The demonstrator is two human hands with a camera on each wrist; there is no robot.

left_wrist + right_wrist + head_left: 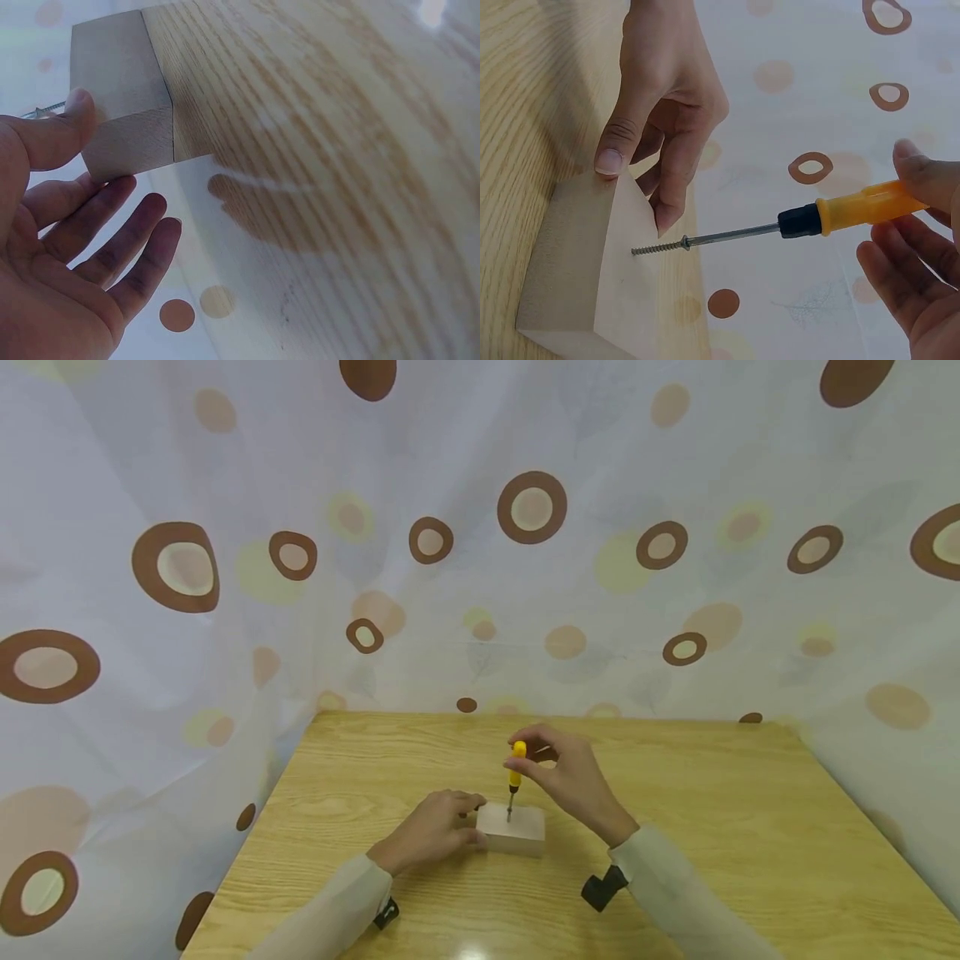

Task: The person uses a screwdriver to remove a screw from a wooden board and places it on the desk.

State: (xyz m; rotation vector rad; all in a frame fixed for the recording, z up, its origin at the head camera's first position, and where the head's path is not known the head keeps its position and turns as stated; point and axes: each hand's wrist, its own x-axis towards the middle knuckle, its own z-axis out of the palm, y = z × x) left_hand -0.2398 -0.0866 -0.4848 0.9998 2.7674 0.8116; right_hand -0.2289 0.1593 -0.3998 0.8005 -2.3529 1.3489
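Note:
A pale wooden block [512, 839] lies on the table, its left end held between the thumb and fingers of my left hand [435, 831]. In the left wrist view the thumb and fingertips touch the block [124, 67]. My right hand [573, 781] pinches the yellow handle of a screwdriver [515, 774] above the block. In the right wrist view the tip of the screwdriver [855, 210] meets the head of a screw [660, 247], whose point is at the top face of the block [622, 277]; most of its thread shows.
The wooden table [675, 793] extends around the block on all sides. A white curtain with brown and yellow circles [465, 668] hangs behind the table and at both sides. Dark straps show at both wrists.

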